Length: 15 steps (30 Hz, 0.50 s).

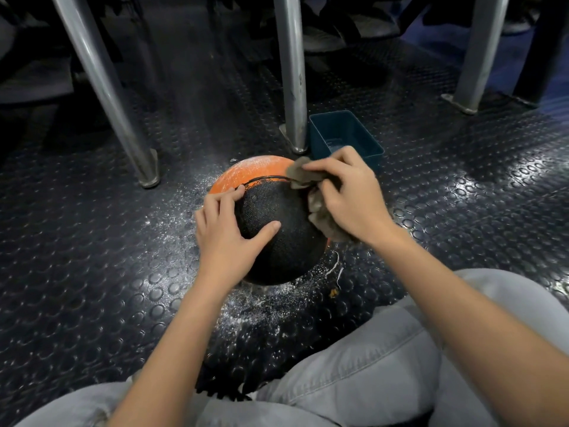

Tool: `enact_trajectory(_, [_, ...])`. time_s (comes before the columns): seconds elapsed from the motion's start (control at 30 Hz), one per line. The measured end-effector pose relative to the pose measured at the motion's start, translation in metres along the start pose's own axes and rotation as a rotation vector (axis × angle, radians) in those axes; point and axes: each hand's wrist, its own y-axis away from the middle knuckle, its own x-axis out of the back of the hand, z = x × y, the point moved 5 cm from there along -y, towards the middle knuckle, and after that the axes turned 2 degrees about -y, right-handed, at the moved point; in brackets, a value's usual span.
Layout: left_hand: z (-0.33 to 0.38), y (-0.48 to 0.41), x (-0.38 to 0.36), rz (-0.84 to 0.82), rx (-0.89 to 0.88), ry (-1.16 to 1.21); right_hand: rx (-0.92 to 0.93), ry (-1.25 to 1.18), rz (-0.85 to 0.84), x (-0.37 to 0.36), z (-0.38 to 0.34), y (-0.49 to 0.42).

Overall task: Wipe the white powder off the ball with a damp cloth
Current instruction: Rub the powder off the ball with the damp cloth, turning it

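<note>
The left hand (228, 229) lies flat on the ball (277, 208) at frame centre, fingers (224, 195) straight and spread, thumb on the black panel. The right hand (348, 195) bunches a grey cloth (303, 175) against the ball's upper right, fingers curled round it. White powder (255, 167) speckles the orange panel and the studded black floor (92, 241). Metal legs (292, 72) and a teal bin (318, 140) stand behind. The upper frame is too dark to read.

dark studded floor (92, 272), metal legs (104, 87), perhaps a table's.
</note>
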Motion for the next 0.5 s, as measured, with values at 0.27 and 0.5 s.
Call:
enact_trajectory(0.27, [0.0, -0.002, 0.001, -0.009, 0.003, 0.0, -0.189, 0.175, -0.16, -0.011, 0.035, -0.006])
enact_trajectory(0.5, [-0.001, -0.001, 0.002, 0.007, -0.001, 0.0, 0.158, -0.012, -0.089, -0.02, -0.022, 0.008])
